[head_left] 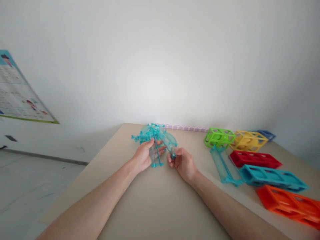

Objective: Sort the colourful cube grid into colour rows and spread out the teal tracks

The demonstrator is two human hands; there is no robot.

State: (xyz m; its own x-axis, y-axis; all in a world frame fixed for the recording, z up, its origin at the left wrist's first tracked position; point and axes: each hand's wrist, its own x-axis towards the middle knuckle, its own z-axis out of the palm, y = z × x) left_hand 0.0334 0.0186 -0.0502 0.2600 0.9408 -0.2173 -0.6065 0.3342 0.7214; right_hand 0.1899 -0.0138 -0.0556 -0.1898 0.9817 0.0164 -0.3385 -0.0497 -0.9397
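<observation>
My left hand (143, 156) is closed on a long translucent teal plastic panel (153, 159) with small connectors at its lower end, the thumb on the near face and the fingers behind. Between the thumb and fingers of my right hand (185, 164) is the lower end of a second translucent teal panel (166, 140), which slants up to the left. The upper ends of both panels meet or overlap near a pile of teal plastic parts (145, 134); I cannot tell whether they are joined. A rounded teal piece (172, 138) shows behind the right panel.
On the right lie another teal panel pair (226, 166) and open-frame blocks in green (220, 137), yellow (248, 140), dark blue (267, 134), red (255, 159), teal (273, 178) and orange (290, 204). A patterned strip (185, 127) runs along the wall behind the table (150, 206).
</observation>
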